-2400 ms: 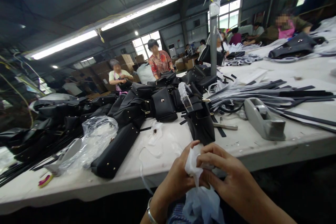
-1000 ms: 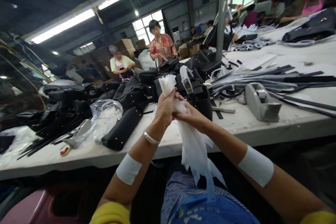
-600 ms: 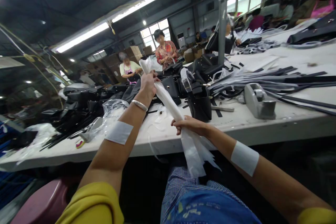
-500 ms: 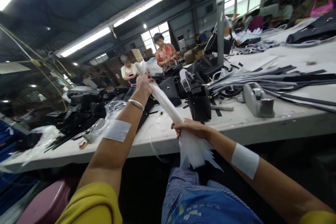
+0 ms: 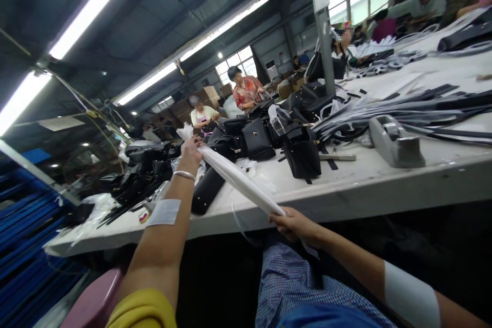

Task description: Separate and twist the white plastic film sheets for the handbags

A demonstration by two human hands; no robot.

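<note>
A long, gathered bundle of thin white sheet material (image 5: 240, 180) stretches slantwise between my two hands, above the table's front edge. My left hand (image 5: 191, 152) is closed round its upper end, and a short tuft sticks out beyond the fist. Lower down, my right hand (image 5: 294, 223) grips the other end, close to my lap. Whether the sheet is paper or plastic I cannot tell. Behind the bundle stand black handbags (image 5: 258, 139), and a black bag with a clear plastic wrap on its handle (image 5: 302, 151) is nearest on the right.
On the white table (image 5: 361, 184) sit a grey tape dispenser (image 5: 397, 141), a hammer-like tool (image 5: 337, 157) and black and grey strips (image 5: 430, 107). More black bags pile up at left. A pink stool (image 5: 92, 300) is below left. Co-workers (image 5: 246, 89) are across the table.
My left hand has moved left and down, my right hand right and down, drawing the white bundle longer and narrower. The flared loose end below my right hand is now mostly out of sight.
</note>
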